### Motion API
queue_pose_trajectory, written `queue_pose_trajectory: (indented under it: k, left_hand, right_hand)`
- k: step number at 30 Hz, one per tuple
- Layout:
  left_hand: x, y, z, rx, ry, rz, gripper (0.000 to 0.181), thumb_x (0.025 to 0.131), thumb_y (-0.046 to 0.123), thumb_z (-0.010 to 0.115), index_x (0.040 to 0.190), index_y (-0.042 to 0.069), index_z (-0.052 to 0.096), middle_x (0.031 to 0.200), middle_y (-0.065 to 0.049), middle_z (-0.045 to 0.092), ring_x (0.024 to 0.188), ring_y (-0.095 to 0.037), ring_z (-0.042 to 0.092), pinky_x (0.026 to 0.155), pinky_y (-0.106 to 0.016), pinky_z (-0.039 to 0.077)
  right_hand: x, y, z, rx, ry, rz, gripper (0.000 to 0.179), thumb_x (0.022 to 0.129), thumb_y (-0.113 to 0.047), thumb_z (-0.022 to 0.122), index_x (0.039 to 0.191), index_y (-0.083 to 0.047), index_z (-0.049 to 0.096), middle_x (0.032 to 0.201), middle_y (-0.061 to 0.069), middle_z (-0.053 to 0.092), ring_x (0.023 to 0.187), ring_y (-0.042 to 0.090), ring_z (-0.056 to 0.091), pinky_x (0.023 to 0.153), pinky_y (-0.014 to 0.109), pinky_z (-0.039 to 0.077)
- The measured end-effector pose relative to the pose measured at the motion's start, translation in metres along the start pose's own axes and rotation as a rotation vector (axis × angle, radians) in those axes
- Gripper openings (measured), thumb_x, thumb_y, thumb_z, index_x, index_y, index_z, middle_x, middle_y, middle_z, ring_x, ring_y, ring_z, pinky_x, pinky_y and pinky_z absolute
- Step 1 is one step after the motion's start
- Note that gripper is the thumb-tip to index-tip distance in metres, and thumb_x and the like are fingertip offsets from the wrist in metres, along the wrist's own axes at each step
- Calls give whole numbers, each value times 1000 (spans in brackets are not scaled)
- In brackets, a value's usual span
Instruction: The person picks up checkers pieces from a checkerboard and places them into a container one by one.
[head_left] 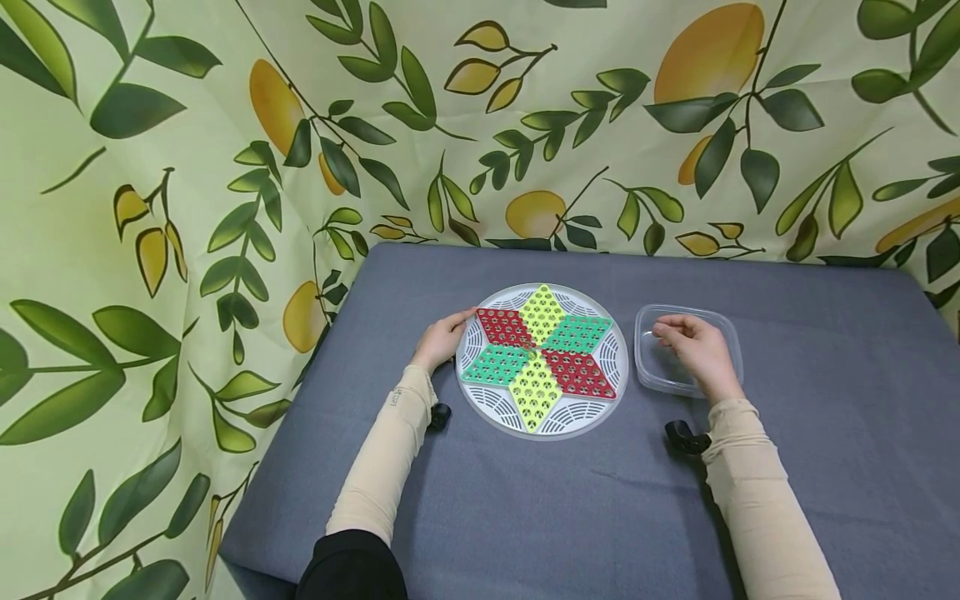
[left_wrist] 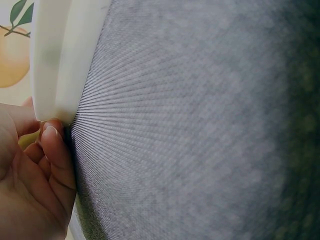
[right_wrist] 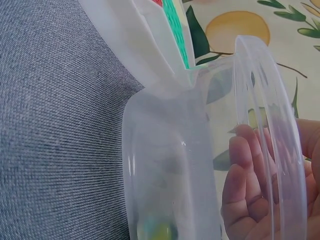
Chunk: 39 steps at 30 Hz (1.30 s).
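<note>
A round white Chinese checkers board [head_left: 576,423] with a red, yellow and green star lies flat. My left hand [head_left: 440,342] holds its left rim. In the left wrist view, the fingers of this hand [left_wrist: 37,170] meet the board's pale edge [left_wrist: 52,65], some of them curled beneath. Beside the board stands a clear plastic container [head_left: 658,383]. Above it hovers my right hand [head_left: 697,350], fingers bent toward the thumb. Through the wall of the container [right_wrist: 170,150], these fingers [right_wrist: 239,150] look loosely curled, with nothing visible between them. A blurred yellow-green marble [right_wrist: 162,231] sits low in the container.
A grey-blue cloth [head_left: 525,508] covers the table. Behind and to the left hangs a leaf-and-fruit patterned curtain [head_left: 420,125]. Black wrist cameras [head_left: 686,437] protrude below both sleeves, close to the tabletop.
</note>
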<state>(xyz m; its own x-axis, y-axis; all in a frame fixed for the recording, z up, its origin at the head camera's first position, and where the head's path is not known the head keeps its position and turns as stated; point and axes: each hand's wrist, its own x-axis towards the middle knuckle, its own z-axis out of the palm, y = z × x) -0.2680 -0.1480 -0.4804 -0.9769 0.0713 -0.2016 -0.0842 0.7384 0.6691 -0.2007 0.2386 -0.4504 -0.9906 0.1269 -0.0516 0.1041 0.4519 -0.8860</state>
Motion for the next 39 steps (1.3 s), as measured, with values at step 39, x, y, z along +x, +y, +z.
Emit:
queue_pose_trajectory:
  k: [39]
  left_hand:
    - [0,0,1,-15,-2,-9,37,100,36,39,136,41,45,143,0,47,131,-22,44,107,-43,35]
  right_hand:
    - [34,42,21,86,88,-156,42,87,-48,60,113,-15,64,89,-8,65,80,3,60,66,16,45]
